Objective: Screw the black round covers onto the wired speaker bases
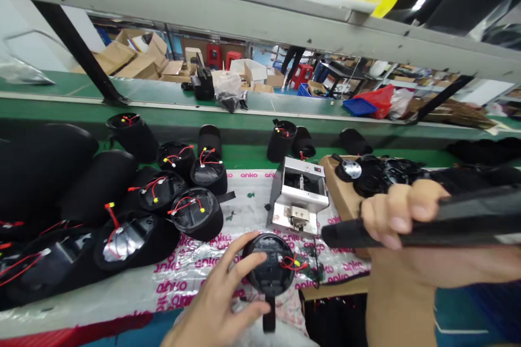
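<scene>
My left hand point(215, 303) has its spread fingers on the rim of a round black plastic cap point(271, 263) with red and yellow-tipped wires, held low over the printed plastic sheet point(191, 276). My right hand point(401, 214) is wrapped around a long black tube point(443, 222) that runs across the right side, its end pointing left. Several black cylindrical housings point(196, 212) with red wires lie to the left of my hands. A silver metal bench machine point(297, 195) stands just above the cap.
A cardboard tray point(337, 190) holding black round parts and a metal-centred disc point(349, 169) lies behind my right hand. More black cylinders stand along the green bench edge point(260, 124). Beyond it are a workshop floor, cardboard boxes and red stools.
</scene>
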`<state>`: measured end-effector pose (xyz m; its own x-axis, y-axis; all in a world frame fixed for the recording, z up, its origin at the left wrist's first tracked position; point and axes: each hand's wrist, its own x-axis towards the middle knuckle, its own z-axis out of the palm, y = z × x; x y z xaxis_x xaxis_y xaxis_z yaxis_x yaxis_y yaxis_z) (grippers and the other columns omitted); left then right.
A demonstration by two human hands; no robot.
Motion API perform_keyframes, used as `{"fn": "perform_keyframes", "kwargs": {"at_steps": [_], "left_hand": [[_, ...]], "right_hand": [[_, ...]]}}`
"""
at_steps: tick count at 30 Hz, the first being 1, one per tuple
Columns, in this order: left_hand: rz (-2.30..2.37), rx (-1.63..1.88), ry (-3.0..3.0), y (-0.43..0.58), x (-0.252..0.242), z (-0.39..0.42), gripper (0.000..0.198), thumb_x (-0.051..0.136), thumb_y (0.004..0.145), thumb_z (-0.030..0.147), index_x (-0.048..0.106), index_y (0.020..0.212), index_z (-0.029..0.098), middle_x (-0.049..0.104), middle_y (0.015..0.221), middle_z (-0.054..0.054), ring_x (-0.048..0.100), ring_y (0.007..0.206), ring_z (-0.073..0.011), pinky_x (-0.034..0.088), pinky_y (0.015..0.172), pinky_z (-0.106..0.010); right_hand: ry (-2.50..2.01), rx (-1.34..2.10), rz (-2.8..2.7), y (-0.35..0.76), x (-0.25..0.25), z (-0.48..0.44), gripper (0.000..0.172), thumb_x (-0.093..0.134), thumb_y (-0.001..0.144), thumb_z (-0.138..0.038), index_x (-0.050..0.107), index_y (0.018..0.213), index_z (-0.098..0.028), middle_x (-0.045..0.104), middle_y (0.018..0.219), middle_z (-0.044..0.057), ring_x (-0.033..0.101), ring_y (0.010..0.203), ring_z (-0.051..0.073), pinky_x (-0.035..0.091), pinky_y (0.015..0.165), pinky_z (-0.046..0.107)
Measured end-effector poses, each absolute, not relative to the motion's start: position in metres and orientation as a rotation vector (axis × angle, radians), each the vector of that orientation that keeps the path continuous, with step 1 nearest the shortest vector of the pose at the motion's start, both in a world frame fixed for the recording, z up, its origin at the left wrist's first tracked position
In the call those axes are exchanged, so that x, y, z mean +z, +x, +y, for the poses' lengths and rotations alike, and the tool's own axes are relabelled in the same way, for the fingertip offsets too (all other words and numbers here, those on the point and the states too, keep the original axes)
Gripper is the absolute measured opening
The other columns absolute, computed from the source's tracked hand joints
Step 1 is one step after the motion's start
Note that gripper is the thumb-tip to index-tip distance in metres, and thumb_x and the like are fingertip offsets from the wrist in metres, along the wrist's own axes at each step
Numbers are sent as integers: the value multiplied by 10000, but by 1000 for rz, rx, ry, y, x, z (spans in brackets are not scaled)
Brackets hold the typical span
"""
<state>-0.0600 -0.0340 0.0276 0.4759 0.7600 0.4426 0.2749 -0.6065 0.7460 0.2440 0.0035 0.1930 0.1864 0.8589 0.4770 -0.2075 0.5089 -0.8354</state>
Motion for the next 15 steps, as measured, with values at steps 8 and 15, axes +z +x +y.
{"fn": "perform_keyframes", "kwargs": {"at_steps": [8, 15], "left_hand": [[725, 845, 2345, -80, 68, -2, 232, 825, 1033, 250, 763, 1252, 298, 694, 1615, -141, 877, 1122, -276, 764, 941, -375], [735, 987, 2289, -54, 60, -12, 327, 881, 887, 123, 652, 1086, 243, 655, 1624, -199, 771, 1404, -345, 708, 1115, -453]], "right_hand": [[-597, 633, -1271, 211, 113, 26, 884, 512, 959, -977, 888, 996, -178, 767, 776, 81, 637, 427, 181, 488, 371, 316], [-593, 952, -1171, 226, 112, 37, 989, 500, 879, -1059, 910, 900, -159, 785, 676, 110, 584, 334, 191, 430, 320, 319]]}}
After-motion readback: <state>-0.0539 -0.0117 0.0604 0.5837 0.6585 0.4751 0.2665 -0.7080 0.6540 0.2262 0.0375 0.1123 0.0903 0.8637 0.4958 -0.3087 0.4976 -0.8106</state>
